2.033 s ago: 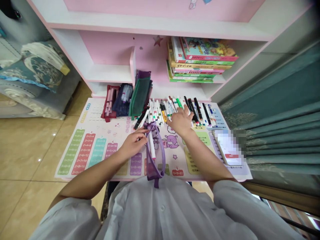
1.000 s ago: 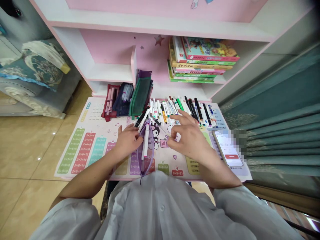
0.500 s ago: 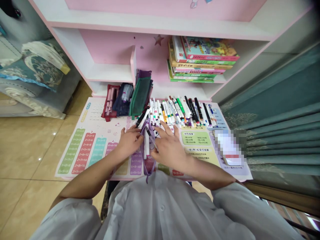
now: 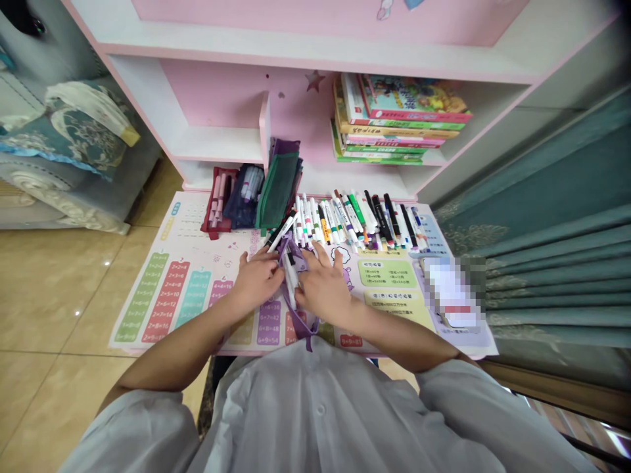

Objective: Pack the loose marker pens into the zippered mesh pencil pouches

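Pink counter with printed mat, row of loose markers along its back, purple mesh pouch at front centre between hands, left hand fingers clenched on its edge, right hand fingers released, flat on it, white markers inside.

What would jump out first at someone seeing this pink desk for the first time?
Dead centre, a purple mesh pencil pouch with white pens in it lies between the left hand, at its edge, and the right hand, spread flat on it. Just behind, a long row of colourful marker pens runs along the back of the desk. Above it, a stack of bright picture books sits in the pink-and-white shelf unit.
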`<act>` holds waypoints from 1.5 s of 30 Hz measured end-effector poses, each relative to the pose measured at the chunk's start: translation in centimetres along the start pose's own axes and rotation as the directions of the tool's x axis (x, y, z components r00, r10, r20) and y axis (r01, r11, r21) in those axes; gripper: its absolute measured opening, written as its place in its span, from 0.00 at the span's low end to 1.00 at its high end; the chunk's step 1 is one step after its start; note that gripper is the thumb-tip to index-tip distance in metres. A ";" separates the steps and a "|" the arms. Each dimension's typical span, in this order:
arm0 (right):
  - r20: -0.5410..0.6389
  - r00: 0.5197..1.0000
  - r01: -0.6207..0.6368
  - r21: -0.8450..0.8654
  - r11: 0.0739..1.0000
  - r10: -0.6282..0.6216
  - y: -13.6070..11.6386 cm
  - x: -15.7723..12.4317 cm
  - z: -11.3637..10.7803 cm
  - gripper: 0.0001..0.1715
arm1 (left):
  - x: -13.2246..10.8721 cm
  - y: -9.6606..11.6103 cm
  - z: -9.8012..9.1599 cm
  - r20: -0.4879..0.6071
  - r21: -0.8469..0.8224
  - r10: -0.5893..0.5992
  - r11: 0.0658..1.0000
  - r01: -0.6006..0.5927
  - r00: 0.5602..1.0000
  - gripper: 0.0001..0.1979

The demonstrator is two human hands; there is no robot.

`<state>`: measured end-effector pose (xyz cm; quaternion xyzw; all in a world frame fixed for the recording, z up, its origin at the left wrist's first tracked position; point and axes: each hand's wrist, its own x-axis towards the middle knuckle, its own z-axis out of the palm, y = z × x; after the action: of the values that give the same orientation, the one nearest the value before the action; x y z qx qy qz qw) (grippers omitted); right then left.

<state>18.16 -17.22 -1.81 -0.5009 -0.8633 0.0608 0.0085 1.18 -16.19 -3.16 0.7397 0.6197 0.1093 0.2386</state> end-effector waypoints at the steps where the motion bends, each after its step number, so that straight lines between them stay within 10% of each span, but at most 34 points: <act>1: -0.033 0.999 -0.005 0.039 0.999 0.006 0.5 0.2 -0.3 0.13 | 0.0 0.0 0.0 0.001 -0.003 -0.004 1.000 0.004 1.000 0.15; 7: -0.361 0.870 -0.318 0.109 0.942 0.335 6.8 3.7 -0.5 0.12 | 0.1 -0.4 0.2 0.004 0.006 -0.021 1.000 0.021 1.000 0.15; 12: -0.310 0.836 -0.455 0.072 0.888 0.454 10.9 6.1 1.8 0.13 | 0.2 -0.6 0.3 0.007 -0.004 -0.022 1.000 0.022 1.000 0.14; 34: -0.158 0.875 -0.471 -0.066 0.879 0.457 10.6 6.7 2.2 0.16 | 0.2 -0.6 0.2 0.026 0.015 -0.031 0.999 0.031 0.999 0.14; 45: -0.182 0.890 -0.406 0.098 0.909 0.417 9.1 4.4 -1.7 0.09 | 0.2 -0.4 0.0 0.021 0.012 -0.034 0.999 0.034 0.999 0.14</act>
<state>23.96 -8.77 -1.32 -0.6754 -0.7303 0.0359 0.0959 0.89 -15.93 -3.41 0.7314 0.6303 0.0939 0.2428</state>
